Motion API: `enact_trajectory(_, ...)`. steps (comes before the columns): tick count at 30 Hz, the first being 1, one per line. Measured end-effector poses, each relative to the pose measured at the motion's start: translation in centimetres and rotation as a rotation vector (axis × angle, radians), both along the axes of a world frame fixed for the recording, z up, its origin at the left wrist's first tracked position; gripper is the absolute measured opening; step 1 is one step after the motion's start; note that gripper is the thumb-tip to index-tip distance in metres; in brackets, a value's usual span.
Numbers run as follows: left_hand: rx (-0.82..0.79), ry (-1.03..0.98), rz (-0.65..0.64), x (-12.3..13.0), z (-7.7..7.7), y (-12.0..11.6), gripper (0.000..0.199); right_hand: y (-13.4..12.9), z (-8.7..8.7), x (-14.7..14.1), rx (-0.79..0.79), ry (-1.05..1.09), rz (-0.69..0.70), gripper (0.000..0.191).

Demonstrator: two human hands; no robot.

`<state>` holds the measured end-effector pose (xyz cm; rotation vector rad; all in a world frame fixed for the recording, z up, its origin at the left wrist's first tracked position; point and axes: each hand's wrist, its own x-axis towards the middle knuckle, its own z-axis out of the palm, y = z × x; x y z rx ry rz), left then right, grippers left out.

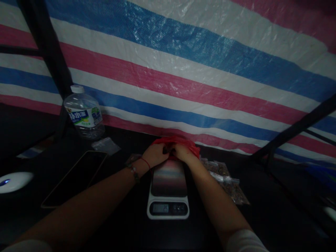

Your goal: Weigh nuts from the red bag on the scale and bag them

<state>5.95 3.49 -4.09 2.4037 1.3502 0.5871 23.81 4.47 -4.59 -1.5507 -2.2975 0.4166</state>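
Note:
My left hand (155, 154) and my right hand (183, 152) meet at a red plastic bag (193, 147) lying beyond the kitchen scale. Their fingers are curled inward at the bag's mouth, close together. Something dark shows between the fingertips, too dim to name. Below my wrists the white digital scale (169, 178) has a bare metal plate, and its display appears to read 25. Right of my right forearm lie several small clear zip bags (233, 189) with brownish bits inside. Part of another small bag (132, 159) shows behind my left wrist.
To the left stand a large clear plastic bottle (85, 113) with a white cap, a flat clear zip bag (107, 145), a dark phone (75, 178) and a white rounded device (15, 182). A striped plastic sheet (168, 80) hangs behind the black table, between dark frame poles (43, 42).

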Motion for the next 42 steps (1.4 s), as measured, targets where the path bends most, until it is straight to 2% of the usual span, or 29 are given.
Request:
enact_trajectory(3, -0.020, -0.003, 0.001, -0.1, 0.2, -0.1, 0.028, 0.1, 0.4, 0.1, -0.069, 0.024, -0.039, 0.029)
enact_trajectory(6, -0.026, -0.011, -0.007, -0.2, 0.4, -0.2, 0.027, 0.0, 1.0, -0.2, -0.093, 0.180, -0.094, 0.029)
enact_trajectory(11, -0.029, -0.003, -0.009, 0.0, 0.7, -0.4, 0.032, -0.8, 2.0, -1.4, -0.048, 0.388, -0.001, 0.024)
enact_trajectory(19, -0.043, -0.043, 0.009, 0.0, 0.5, 0.1, 0.030, -1.4, 2.8, -1.9, 0.049, 0.260, 0.093, 0.022)
enact_trajectory(22, -0.047, -0.043, 0.008, 0.0, 0.2, 0.4, 0.029, -1.4, 3.0, -1.7, 0.066, 0.261, 0.110, 0.028)
enact_trajectory(25, -0.049, -0.042, -0.011, 0.0, 0.1, 0.5, 0.029, -1.3, 2.8, -1.6, 0.082, 0.248, 0.101, 0.032)
enact_trajectory(29, -0.038, -0.028, -0.013, 0.0, 0.2, 0.4, 0.028, -1.0, 2.4, -1.3, 0.071, 0.200, 0.049, 0.025)
enact_trajectory(42, -0.015, -0.061, -0.057, -0.2, -0.3, 0.1, 0.032, -0.4, 1.9, -0.7, 0.003, 0.338, 0.025, 0.033)
